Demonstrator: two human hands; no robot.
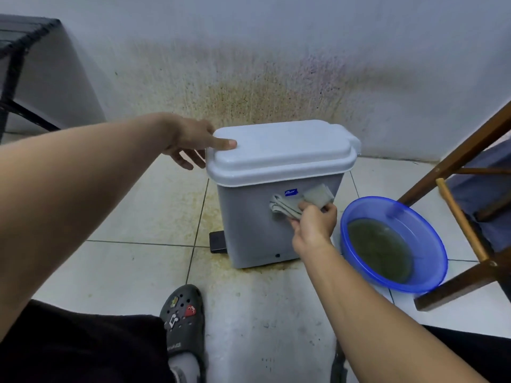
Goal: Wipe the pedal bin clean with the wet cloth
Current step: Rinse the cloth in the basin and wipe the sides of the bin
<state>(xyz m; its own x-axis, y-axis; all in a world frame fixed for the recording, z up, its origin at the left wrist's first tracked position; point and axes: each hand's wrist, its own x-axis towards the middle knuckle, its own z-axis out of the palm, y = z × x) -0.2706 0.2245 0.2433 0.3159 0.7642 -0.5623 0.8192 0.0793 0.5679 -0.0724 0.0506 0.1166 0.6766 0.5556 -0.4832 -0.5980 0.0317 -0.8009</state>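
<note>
Head view: grey pedal bin (249, 225), lid shut.

Around the work — a stained corner, a basin, two pieces of furniture

We see a blue plastic basin (394, 244) on the pale tiled floor (132, 217), holding murky greenish-brown water, with a wooden chair frame (453, 172) just beside it on the right, one leg close to its rim. The wall (276, 64) behind carries a broad brownish stain that runs down to the floor, where the tiles are yellowed too. At far left stands a dark table (19, 42) with black legs — and near the bottom edge we make out a grey clog (184, 324) with small charms on it.
</note>
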